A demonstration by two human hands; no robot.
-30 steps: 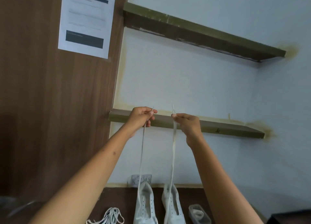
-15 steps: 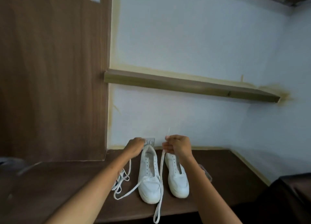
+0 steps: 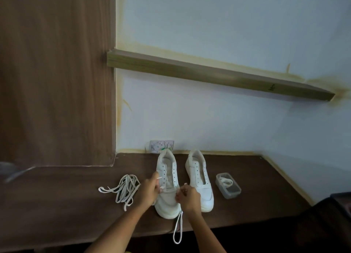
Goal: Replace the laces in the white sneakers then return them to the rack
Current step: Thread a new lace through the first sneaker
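Both hands have come down from shelf height to the left sneaker (image 3: 168, 186) on the counter (image 3: 66, 205), its toe toward the person. Left of that sneaker lies a loose pile of laces (image 3: 123, 189). The left hand (image 3: 150, 191) pinches a lace end at its eyelets; the right hand (image 3: 188, 196) grips the other end, and the lace (image 3: 178, 228) loops over the counter's edge. Just right stands the second sneaker (image 3: 199, 178), then a plastic box (image 3: 228, 185).
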